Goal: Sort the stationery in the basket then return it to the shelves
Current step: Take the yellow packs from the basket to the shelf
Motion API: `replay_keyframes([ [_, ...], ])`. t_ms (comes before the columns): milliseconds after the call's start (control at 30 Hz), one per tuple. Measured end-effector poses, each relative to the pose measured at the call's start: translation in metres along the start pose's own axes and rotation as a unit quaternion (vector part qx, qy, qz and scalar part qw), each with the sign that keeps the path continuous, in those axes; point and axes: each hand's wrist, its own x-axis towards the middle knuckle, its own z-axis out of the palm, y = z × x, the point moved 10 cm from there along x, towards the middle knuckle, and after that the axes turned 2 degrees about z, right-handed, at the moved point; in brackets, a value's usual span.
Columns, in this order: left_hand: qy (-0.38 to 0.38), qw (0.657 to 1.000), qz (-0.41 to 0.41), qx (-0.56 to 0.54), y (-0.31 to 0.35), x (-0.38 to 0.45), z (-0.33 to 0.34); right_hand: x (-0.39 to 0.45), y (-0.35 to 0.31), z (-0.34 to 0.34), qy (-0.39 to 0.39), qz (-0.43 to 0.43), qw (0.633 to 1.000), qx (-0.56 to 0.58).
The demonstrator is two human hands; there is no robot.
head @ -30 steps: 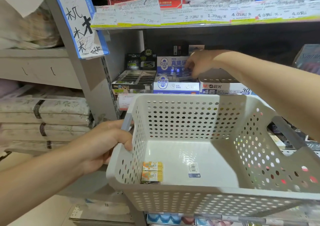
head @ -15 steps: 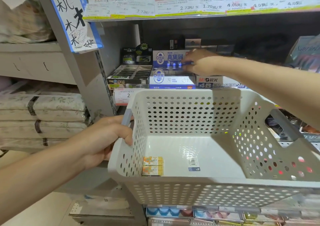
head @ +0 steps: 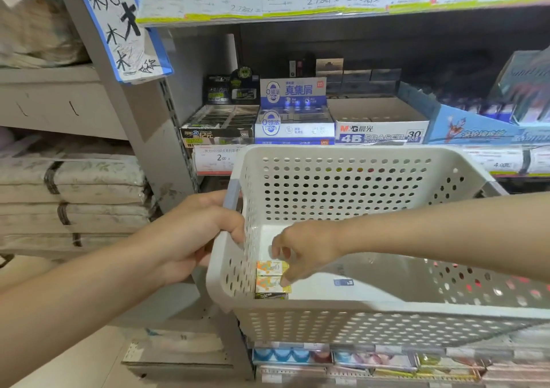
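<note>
Basket (head: 387, 161) nearly emptied: my left hand (head: 190, 239) grips its handle, my right hand (head: 300, 250) pinches the last orange eraser boxes (head: 271, 277) (shelving remains).

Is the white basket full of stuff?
No, the white basket holds only a few small orange boxes in its left corner, which the right hand is touching, and a little label.

The white basket (head: 372, 307) runs off the right edge of the frame, so its right end is unseen. The right hand (head: 306, 247) covers part of the small orange boxes (head: 272, 279) at lower centre. Price labels (head: 327, 0) along the top are blurred, mostly unreadable. The shelf (head: 446, 69) back, upper right, is too dark to make out.
</note>
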Motion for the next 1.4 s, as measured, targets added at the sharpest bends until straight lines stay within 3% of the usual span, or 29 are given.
replay_keyframes([
  [100, 0.005, 1.0, 0.004, -0.003, 0.001, 0.0, 0.0, 0.006, -0.002, 0.002, -0.004, 0.002, 0.999, 0.05],
  [300, 0.001, 1.0, -0.002, -0.005, -0.002, 0.001, 0.001, 0.013, -0.005, 0.009, -0.001, 0.003, 0.999, 0.044],
  [600, 0.01, 1.0, 0.011, -0.008, 0.002, 0.001, -0.003, 0.015, -0.004, -0.003, 0.07, 0.002, 0.997, 0.038],
  [1400, -0.021, 1.0, -0.002, 0.0, -0.005, 0.002, 0.0, 0.012, -0.012, 0.005, 0.038, -0.023, 0.999, 0.024],
])
